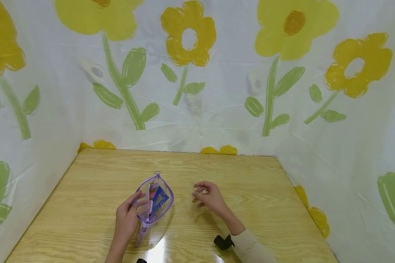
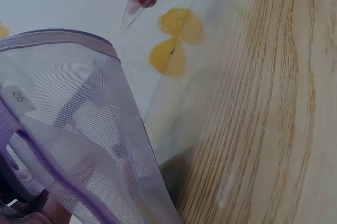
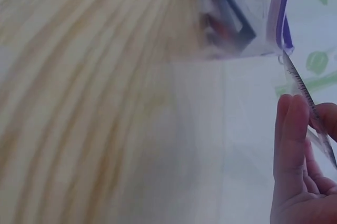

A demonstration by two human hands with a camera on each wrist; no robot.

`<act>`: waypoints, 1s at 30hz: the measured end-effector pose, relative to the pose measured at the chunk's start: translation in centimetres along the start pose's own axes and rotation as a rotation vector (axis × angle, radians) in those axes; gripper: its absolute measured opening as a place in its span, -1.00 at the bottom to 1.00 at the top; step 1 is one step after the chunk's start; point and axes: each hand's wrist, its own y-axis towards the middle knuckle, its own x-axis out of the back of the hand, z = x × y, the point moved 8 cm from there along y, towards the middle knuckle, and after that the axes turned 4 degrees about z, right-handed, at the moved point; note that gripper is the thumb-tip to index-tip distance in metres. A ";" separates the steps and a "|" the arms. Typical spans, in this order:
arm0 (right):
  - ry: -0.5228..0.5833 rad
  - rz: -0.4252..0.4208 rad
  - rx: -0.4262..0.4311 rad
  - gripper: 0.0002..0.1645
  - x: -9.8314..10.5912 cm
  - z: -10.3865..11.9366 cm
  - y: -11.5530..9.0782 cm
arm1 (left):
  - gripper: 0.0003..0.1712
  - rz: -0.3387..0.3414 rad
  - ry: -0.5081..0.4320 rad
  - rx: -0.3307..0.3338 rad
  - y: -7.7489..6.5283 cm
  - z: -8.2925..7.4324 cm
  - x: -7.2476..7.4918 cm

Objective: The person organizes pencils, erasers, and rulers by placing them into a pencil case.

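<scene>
My left hand [image 1: 126,217] grips the near left side of a see-through mesh zip pouch [image 1: 172,199] with purple trim. The pouch is unzipped and tilted, and a blue flat item [image 1: 161,199] and some pinkish ones show inside. To its right, my right hand [image 1: 212,200] pinches a thin clear plastic piece with ruler marks and a sharp corner, apparently a set square [image 3: 301,84]. It is held above the table, apart from the pouch in the head view. In the left wrist view, the mesh pouch [image 2: 105,92] hides most of my left fingers.
The wood-grain table [image 1: 250,190] is bounded by white sheets [image 1: 217,120] printed with yellow flowers at the back and both sides. A black wrist device [image 1: 223,242] sits by my right sleeve [image 1: 250,246]. Light glares off the table's near edge.
</scene>
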 end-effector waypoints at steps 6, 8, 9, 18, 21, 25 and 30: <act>0.011 -0.001 0.009 -0.52 -1.7 1.3 1.0 | -0.42 -0.014 0.024 0.015 -0.1 0.1 0.2; 0.016 -0.003 0.016 -0.55 -2.2 1.8 1.4 | -0.43 -0.021 0.033 0.026 -0.2 0.1 0.2; 0.019 -0.003 0.021 -0.57 -2.5 2.1 1.6 | -0.43 -0.023 0.032 0.029 -0.2 0.1 0.3; 0.077 -0.048 0.122 -0.65 -5.1 5.1 2.6 | -0.43 -0.028 0.017 0.013 -0.4 -0.1 0.4; 0.089 -0.070 0.147 -0.67 -6.1 5.7 2.9 | -0.43 -0.026 0.010 0.015 -0.5 -0.1 0.5; 0.116 -0.067 0.157 -0.68 -7.5 5.5 3.5 | -0.42 -0.029 -0.005 0.018 -0.5 -0.2 0.5; 0.119 -0.044 0.146 -0.67 -9.0 5.6 3.7 | -0.42 -0.033 -0.019 0.009 -0.5 -0.2 0.6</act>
